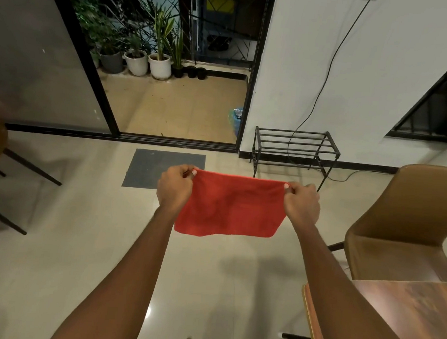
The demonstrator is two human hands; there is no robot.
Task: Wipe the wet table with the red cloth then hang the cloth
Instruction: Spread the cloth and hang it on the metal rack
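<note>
Now your left hand (174, 189) and right hand (302, 203) pinch the red cloth's (231, 206) 2 top corners, stretching it flat before the metal rack (296, 148), ready for hanging

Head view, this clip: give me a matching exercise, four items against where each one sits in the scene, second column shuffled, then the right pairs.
Items:
1. red cloth
2. metal rack
3. grey mat
4. wooden table

Places:
A. on the floor before the open doorway
B. at the lower right edge of the view
C. stretched between the left hand and right hand
D. against the white wall

Pairs: 1-C, 2-D, 3-A, 4-B
</note>
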